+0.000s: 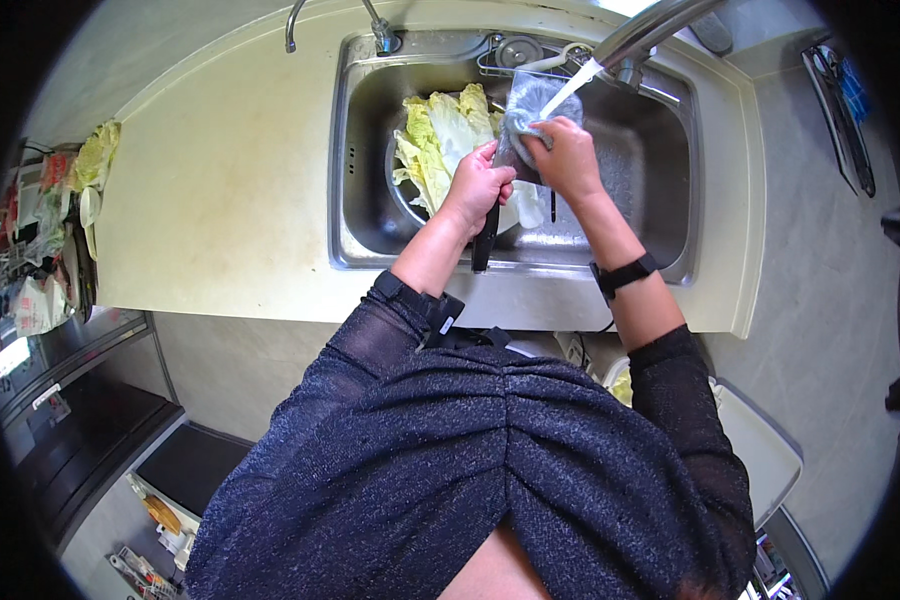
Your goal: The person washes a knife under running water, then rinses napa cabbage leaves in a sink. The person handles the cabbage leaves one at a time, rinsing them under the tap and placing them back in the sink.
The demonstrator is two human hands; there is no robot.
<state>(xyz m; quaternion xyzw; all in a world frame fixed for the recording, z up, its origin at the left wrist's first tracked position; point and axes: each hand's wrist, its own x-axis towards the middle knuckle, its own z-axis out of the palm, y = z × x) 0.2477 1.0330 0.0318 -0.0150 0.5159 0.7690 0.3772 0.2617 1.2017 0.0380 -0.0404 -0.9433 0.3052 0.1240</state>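
My left hand (482,180) grips the black handle of a cleaver (484,244), whose broad blade lies mostly behind a grey-blue cloth. The cloth (523,124) is bunched in my right hand (568,156) and presses on the blade. Water runs onto the cloth from the faucet (621,46). Beneath and left of the blade, pale green cabbage leaves (439,139) fill a round metal bowl (397,191) in the steel sink (630,142). A thin dark object (553,206) shows below my right hand; I cannot tell what it is.
A wire rack (495,60) with a strainer (518,52) hangs at the sink's back edge. A thin second tap (384,34) stands at the back left. The pale countertop (217,187) extends left to leafy cabbage (97,154) and plastic bags (41,304).
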